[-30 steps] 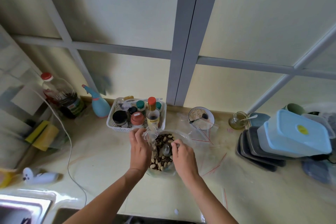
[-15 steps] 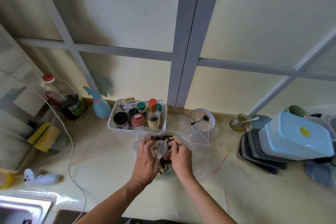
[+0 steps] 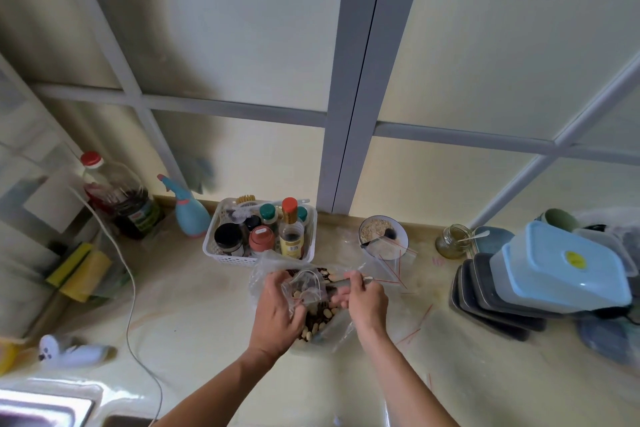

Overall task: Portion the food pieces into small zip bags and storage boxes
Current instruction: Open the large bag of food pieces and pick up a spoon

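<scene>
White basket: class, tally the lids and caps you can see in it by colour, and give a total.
Black lids: 2
Green lids: 2
Red lids: 2
Total: 6

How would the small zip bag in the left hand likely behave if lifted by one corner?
The small zip bag looks like thin, crumpled film, so probably floppy. Its mouth seems open in the left hand, so the few nuts inside might spill. It is likely very light.
</scene>
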The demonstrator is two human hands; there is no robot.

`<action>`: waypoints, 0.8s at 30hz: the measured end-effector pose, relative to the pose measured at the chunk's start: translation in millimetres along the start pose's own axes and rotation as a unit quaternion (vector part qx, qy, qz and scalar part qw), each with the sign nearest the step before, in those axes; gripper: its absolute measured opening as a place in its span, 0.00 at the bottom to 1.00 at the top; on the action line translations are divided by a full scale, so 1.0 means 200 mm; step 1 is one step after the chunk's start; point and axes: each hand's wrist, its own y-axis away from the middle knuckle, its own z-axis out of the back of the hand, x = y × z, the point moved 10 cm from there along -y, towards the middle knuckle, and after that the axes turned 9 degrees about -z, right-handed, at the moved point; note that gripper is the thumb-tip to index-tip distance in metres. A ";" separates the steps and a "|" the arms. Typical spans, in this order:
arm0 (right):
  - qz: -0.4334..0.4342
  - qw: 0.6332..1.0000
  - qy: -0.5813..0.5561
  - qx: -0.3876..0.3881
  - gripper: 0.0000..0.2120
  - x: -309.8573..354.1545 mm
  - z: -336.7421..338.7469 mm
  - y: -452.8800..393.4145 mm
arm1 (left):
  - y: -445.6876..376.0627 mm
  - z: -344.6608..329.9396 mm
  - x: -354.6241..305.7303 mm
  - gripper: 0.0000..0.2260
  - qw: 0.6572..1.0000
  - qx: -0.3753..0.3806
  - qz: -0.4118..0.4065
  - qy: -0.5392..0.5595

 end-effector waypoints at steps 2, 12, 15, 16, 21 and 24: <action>0.025 0.999 0.015 -0.021 0.16 0.06 0.09 0.02 | -0.01 -0.01 0.00 0.23 1.000 0.003 0.000 0.003; 0.082 0.989 0.033 -0.122 0.19 0.23 0.49 0.07 | -0.07 -0.09 0.04 0.24 0.999 0.026 0.020 -0.008; 0.103 0.983 0.025 -0.147 0.21 0.29 0.59 0.10 | -0.08 -0.11 0.03 0.25 0.999 0.028 0.024 0.000; 0.107 0.982 0.022 -0.157 0.22 0.30 0.62 0.10 | -0.08 -0.11 0.02 0.25 0.999 0.028 0.024 0.003; 0.118 0.977 0.003 -0.177 0.24 0.39 0.71 0.12 | -0.09 -0.16 0.00 0.25 0.999 0.045 0.003 0.005; 0.116 0.979 -0.014 -0.169 0.25 0.38 0.68 0.10 | -0.09 -0.20 -0.03 0.25 0.997 0.067 -0.029 -0.003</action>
